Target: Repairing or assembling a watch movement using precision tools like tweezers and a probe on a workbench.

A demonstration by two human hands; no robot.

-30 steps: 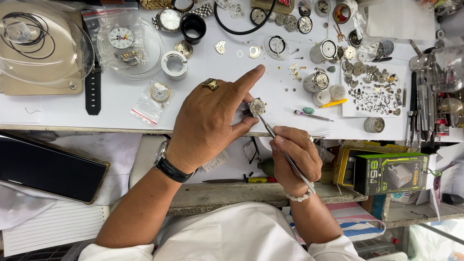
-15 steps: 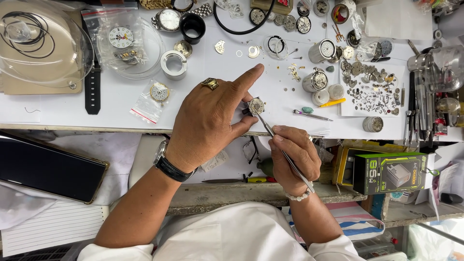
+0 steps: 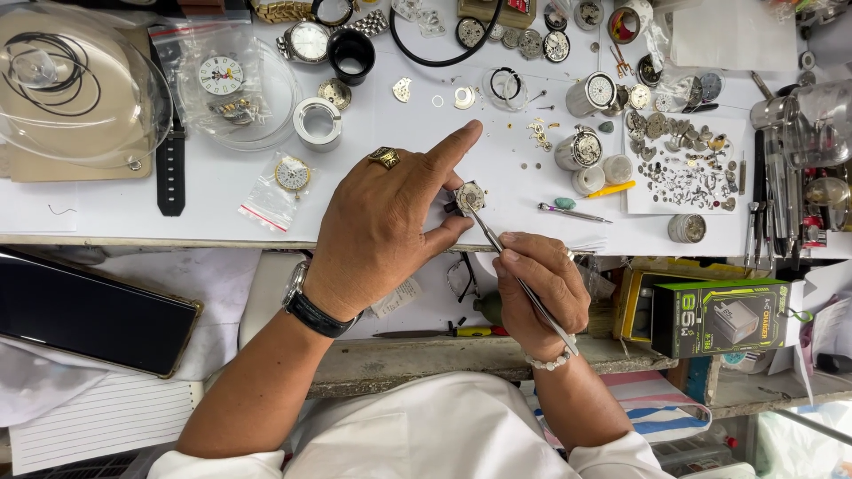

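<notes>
Right hand [image 3: 540,286] grips slim tweezers [image 3: 497,244], tips at the small watch movement [image 3: 469,197]. Left hand [image 3: 390,222] pinches that movement against the white bench [image 3: 213,200], forefinger extended. Advised: steady both wrists, light pressure; loose parts [image 3: 683,164] lie well apart to the right.

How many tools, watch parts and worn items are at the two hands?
Hands: 2, left hand, right hand
Tweezers: 1
Watch movement: 1
Gold ring: 1
Wristwatch: 1
Bead bracelet: 1
Total: 7
</notes>
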